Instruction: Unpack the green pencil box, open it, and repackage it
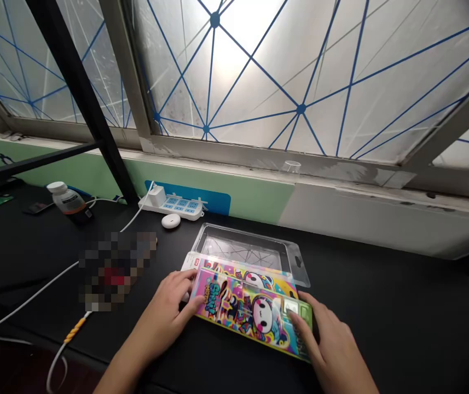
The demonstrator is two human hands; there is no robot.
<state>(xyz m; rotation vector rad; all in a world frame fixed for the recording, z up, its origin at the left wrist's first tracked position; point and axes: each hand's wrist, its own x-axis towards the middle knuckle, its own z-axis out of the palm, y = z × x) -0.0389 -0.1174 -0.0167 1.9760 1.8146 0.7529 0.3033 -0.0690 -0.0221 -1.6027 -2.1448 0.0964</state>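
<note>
Two grips are seen in the head view, the left grip (164, 306) and the right grip (328, 342), and both are low over a black surface (382, 312). Together they have hold of one colourful printed pack (250, 312), which lies tilted across the middle of the view. The left fingers (180, 279) curl on its left end, and the right fingers (300, 323) close over its green right end. Just behind the pack is a yellow printed card (238, 271), and it touches a clear plastic tray (242, 246).

Farther back on the surface stand a white power strip (172, 207), a small round white object (171, 220) and a bottle with white cap (70, 203). A white cable (33, 295) runs at left, beside one pixel-blurred thing (115, 271) that I cannot identify. Above all is a frosted window (300, 71) with blue lines.
</note>
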